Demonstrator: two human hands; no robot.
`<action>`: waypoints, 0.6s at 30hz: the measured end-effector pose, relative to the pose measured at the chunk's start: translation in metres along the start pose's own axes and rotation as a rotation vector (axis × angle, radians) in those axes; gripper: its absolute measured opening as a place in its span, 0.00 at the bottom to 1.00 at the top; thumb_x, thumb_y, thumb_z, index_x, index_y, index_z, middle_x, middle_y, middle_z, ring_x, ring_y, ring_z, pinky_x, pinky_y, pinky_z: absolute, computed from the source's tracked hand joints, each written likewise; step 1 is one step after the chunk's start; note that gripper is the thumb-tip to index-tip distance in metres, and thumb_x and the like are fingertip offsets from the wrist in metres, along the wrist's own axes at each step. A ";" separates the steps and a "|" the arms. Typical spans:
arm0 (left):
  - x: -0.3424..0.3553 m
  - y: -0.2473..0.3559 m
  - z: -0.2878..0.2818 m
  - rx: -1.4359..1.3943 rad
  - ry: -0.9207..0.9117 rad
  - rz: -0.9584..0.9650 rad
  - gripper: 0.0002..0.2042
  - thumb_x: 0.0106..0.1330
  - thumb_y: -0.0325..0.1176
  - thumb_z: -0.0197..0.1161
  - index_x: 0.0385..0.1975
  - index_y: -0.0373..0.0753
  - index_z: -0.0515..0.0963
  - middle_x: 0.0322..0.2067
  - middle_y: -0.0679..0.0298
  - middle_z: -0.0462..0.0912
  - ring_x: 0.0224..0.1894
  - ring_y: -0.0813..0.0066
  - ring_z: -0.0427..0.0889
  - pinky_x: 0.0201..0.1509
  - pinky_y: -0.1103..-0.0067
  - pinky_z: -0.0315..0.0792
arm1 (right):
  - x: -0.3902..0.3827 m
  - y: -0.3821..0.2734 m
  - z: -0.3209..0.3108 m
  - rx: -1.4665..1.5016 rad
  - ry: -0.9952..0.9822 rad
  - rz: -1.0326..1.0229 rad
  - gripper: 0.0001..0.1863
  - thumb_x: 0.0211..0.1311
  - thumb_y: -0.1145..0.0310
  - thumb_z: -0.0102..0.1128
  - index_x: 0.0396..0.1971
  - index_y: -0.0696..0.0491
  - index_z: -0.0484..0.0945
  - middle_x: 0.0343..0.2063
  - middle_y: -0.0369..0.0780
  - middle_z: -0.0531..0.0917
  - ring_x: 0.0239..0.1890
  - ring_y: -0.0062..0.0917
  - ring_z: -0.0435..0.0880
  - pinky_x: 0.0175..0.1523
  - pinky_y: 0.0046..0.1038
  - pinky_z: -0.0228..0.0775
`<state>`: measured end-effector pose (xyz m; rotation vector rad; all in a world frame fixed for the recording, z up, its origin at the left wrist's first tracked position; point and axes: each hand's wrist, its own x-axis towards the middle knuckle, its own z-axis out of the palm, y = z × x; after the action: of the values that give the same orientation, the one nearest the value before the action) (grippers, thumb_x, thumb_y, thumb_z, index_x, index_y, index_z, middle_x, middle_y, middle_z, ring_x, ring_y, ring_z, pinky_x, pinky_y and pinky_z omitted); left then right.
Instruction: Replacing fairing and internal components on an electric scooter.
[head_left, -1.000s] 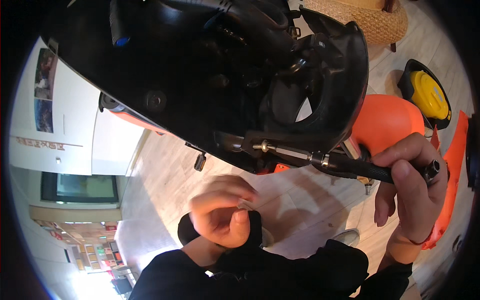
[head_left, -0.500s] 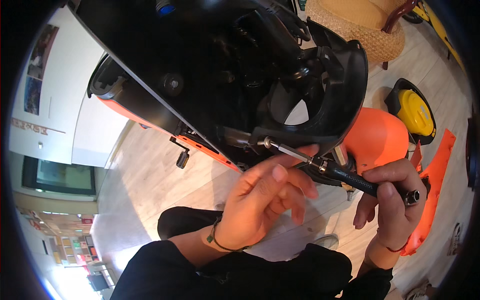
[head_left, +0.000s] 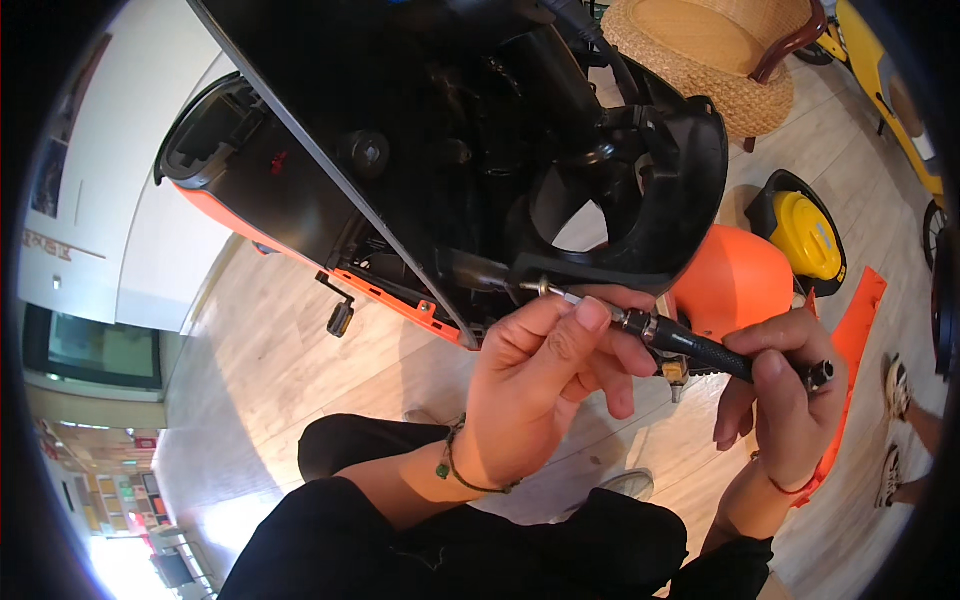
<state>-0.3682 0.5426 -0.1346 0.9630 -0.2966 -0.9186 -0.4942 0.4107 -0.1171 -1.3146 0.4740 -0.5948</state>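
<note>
the screwdriver [head_left: 690,343] is black and knurled, with a silver shaft [head_left: 567,296].

Black shell [head_left: 430,200] cropped, driver [head_left: 695,348] part-hidden

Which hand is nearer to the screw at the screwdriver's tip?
Left hand, at the shaft beside the screw; the right hand grips the handle, farther away.

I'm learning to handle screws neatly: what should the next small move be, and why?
I'd probably steady the screw with the left hand before turning the screwdriver: its tip appears to meet the screw, which stands out from the black shell, while the right hand grips near the handle's far end, so the tip could wander.
</note>
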 end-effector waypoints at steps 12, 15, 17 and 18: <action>0.000 -0.005 0.001 -0.204 -0.055 0.051 0.14 0.68 0.36 0.47 0.42 0.30 0.73 0.27 0.57 0.80 0.26 0.73 0.81 0.31 0.82 0.74 | 0.015 0.005 -0.005 0.013 -0.112 -0.251 0.16 0.43 0.82 0.62 0.35 0.62 0.70 0.23 0.39 0.77 0.24 0.15 0.76 0.26 0.12 0.62; -0.001 -0.005 0.007 -0.084 0.108 0.060 0.16 0.69 0.38 0.45 0.40 0.30 0.73 0.22 0.59 0.80 0.17 0.76 0.77 0.21 0.83 0.73 | 0.014 0.005 -0.008 -0.077 -0.140 -0.279 0.15 0.42 0.81 0.63 0.33 0.61 0.72 0.24 0.39 0.77 0.23 0.14 0.74 0.28 0.13 0.62; -0.001 -0.005 0.006 -0.092 0.123 0.054 0.16 0.68 0.39 0.46 0.40 0.30 0.73 0.22 0.59 0.80 0.16 0.77 0.76 0.20 0.83 0.72 | 0.015 0.001 -0.013 -0.172 -0.145 -0.278 0.14 0.42 0.81 0.63 0.32 0.60 0.72 0.24 0.38 0.77 0.23 0.14 0.74 0.28 0.13 0.62; -0.001 -0.004 0.004 -0.092 0.124 0.054 0.16 0.68 0.39 0.46 0.40 0.30 0.73 0.22 0.59 0.80 0.16 0.77 0.76 0.20 0.83 0.72 | 0.015 0.000 -0.014 -0.298 -0.143 -0.306 0.13 0.42 0.81 0.64 0.30 0.60 0.73 0.24 0.38 0.77 0.23 0.14 0.73 0.28 0.14 0.62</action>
<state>-0.3737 0.5399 -0.1352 0.9184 -0.1725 -0.8131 -0.4917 0.3905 -0.1201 -1.7194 0.2501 -0.6950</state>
